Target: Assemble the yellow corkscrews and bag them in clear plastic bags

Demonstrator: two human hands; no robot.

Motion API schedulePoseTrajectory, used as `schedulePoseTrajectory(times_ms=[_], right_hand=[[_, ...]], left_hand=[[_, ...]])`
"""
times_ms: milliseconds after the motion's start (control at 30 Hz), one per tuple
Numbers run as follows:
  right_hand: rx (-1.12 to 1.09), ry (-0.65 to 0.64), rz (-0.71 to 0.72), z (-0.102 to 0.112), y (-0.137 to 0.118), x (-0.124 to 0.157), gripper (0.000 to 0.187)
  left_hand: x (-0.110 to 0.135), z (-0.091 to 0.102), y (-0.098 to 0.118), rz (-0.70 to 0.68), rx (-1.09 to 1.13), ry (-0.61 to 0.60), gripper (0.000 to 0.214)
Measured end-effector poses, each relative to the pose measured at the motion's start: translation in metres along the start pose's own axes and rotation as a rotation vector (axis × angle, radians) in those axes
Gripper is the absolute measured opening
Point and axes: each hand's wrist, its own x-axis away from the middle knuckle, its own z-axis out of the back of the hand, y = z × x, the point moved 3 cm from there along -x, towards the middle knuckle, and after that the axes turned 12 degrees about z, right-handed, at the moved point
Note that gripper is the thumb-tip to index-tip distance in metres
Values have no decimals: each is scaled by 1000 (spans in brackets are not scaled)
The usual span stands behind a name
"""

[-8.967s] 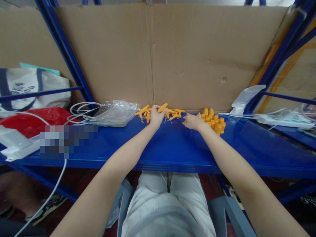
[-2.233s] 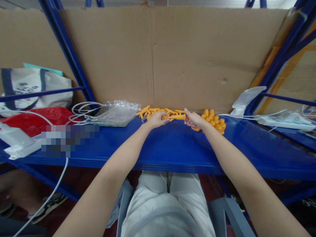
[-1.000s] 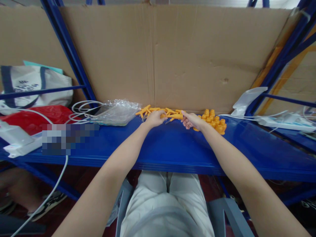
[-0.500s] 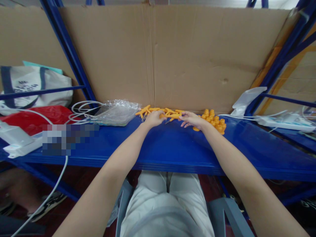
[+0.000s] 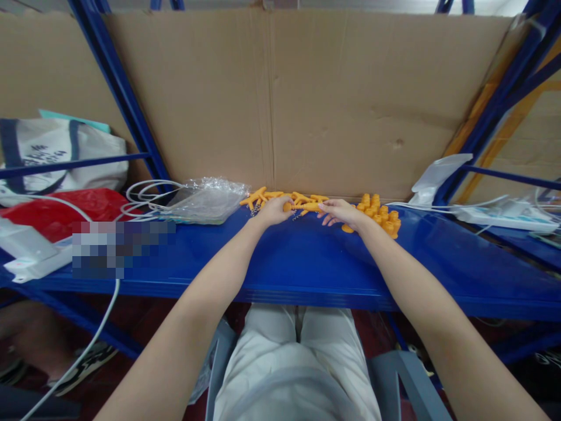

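My left hand (image 5: 274, 211) is curled round one end of an orange plastic piece (image 5: 302, 206) at the back of the blue shelf (image 5: 302, 263). My right hand (image 5: 339, 213) pinches the other end of that same piece with thumb and fingers. Behind the hands lies a heap of orange branched pieces with small chains (image 5: 263, 197). To the right of my right hand stands a cluster of orange cap-like parts (image 5: 380, 214), one of them loose near my wrist.
A crumpled clear plastic bag (image 5: 205, 199) and coiled white cables (image 5: 142, 196) lie left of the heap. A red bag (image 5: 52, 213) and a white tote (image 5: 52, 155) sit far left. A power strip with cables (image 5: 504, 215) is at right. Cardboard (image 5: 350, 99) backs the shelf.
My left hand has stayed by the heap, shut on an orange piece. My right hand moved left from the cap cluster, took the piece's other end, and has turned slightly over it.
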Motion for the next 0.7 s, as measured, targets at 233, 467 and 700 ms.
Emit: schedulePoseTrajectory(times_ms=[233,467,700], right_hand=[[41,7,-7,-2,-3,2,11],[31,-9,7,-2,-3,3,9],[30,-1,-2,-3,0,2,12]], left_hand=[[3,2,4,90,45,-67,31],[5,1,5,113,65,-87,26],[2,-5,0,93,103,-112,26]])
